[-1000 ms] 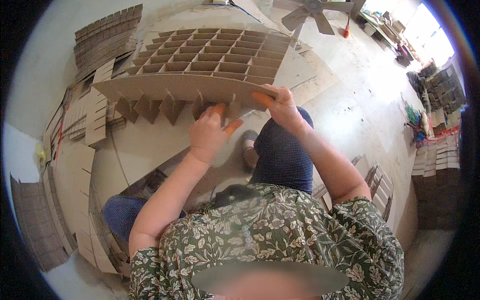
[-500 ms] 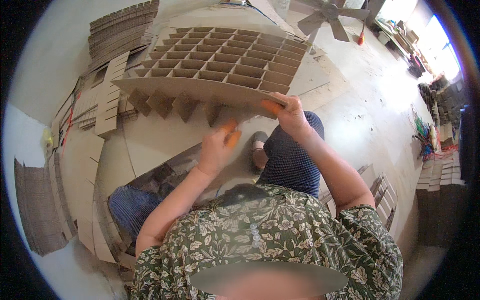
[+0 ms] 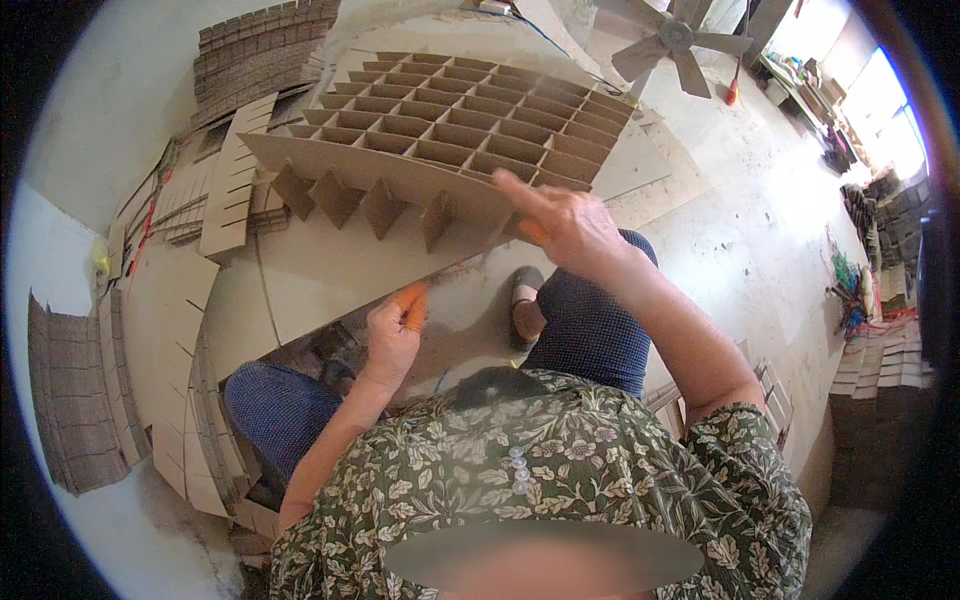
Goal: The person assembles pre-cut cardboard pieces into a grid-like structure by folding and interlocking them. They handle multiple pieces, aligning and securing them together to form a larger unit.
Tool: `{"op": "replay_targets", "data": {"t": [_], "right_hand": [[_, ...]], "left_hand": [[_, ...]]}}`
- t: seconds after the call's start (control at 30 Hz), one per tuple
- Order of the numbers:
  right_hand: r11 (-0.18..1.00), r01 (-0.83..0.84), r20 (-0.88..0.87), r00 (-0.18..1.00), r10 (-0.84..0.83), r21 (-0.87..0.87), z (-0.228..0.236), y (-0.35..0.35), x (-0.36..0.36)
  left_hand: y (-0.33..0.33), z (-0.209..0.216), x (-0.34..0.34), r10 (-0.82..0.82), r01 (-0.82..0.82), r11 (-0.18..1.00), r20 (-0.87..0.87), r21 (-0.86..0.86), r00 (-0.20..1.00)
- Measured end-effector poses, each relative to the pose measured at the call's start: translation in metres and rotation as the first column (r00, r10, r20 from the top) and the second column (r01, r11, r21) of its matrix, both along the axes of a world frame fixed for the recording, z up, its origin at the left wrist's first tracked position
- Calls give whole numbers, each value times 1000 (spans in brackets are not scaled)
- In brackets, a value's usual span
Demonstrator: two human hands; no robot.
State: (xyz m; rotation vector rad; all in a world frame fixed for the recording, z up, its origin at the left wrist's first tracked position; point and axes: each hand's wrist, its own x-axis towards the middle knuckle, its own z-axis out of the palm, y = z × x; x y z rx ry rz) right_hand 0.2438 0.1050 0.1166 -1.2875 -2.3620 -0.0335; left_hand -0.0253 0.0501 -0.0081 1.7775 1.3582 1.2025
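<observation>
A brown cardboard divider grid (image 3: pixel 465 112) lies on the board tabletop, its many cells open upward. Along its near side stands a long cardboard strip (image 3: pixel 375 170), with tabs of the cross pieces sticking out below it toward me. My right hand (image 3: pixel 572 222) pinches this strip near its right end, the index finger over the top edge and an orange-covered fingertip in front. Apart from the grid, my left hand (image 3: pixel 393 335) is by the table's near edge, its orange-covered fingers closed together with nothing visible in them.
Slotted cardboard strips (image 3: pixel 232 185) lie left of the grid, and a tall stack of them (image 3: pixel 262 55) stands behind. Another stack (image 3: pixel 75 390) is at the far left. A fan (image 3: pixel 677 40) stands at the back right. Bundled cardboard (image 3: pixel 880 365) sits along the right side.
My left hand has drawn back from the strip toward my body, and its fingers have closed. My right hand has shifted left along the strip, its index finger now over the edge.
</observation>
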Motion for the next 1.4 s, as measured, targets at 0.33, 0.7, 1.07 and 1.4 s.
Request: {"op": "replay_targets", "data": {"t": [0.33,0.7,1.07,1.4], "right_hand": [[987,-46,256,963,85,-157,0,1,-9],[972,35,343,938,48,-233,6,-1,-12],[879,459,-453,816,-359,131,-19,67,62],[839,211,-327,852,-409,-501,-11,27,-4]], "left_hand": [[2,-4,-8,-52,52,997,-10,65,999],[8,11,-28,55,-54,995,-6,81,998],[40,44,-30,135,-137,991,234,-9,963],[33,53,30,-171,212,970,277,-123,945]]}}
